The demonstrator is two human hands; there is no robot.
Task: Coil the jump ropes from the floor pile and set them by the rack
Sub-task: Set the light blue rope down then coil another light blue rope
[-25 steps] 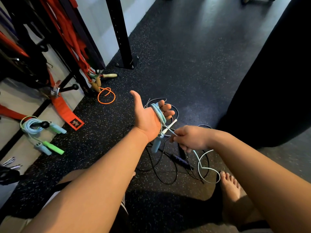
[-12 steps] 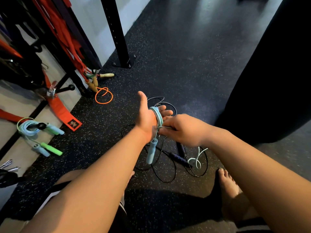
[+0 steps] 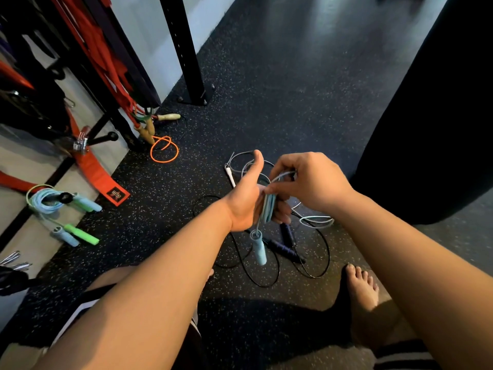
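A light blue jump rope point(image 3: 268, 208) is wound in several loops around the fingers of my left hand point(image 3: 246, 202), thumb pointing up. One blue handle point(image 3: 258, 248) dangles below that hand. My right hand point(image 3: 306, 180) pinches the rope's free strand above the loops; its tail point(image 3: 317, 220) trails on the floor. Below lies the pile: a black rope point(image 3: 266, 279) with dark handles point(image 3: 284, 249) and a white-handled rope point(image 3: 230, 174). By the rack point(image 3: 184, 49) lie coiled blue and green ropes point(image 3: 53, 204) and an orange rope point(image 3: 164, 152).
Red straps point(image 3: 93, 166) and dark gear hang at the left over a pale floor strip. A large black punching bag point(image 3: 432, 116) stands at the right. My bare foot point(image 3: 362, 292) rests on the speckled rubber floor beside the pile.
My right hand has risen from beside the left wrist to over the left fingers, carrying the strand up for another wrap. The left palm has turned sideways. The tail on the floor has shortened.
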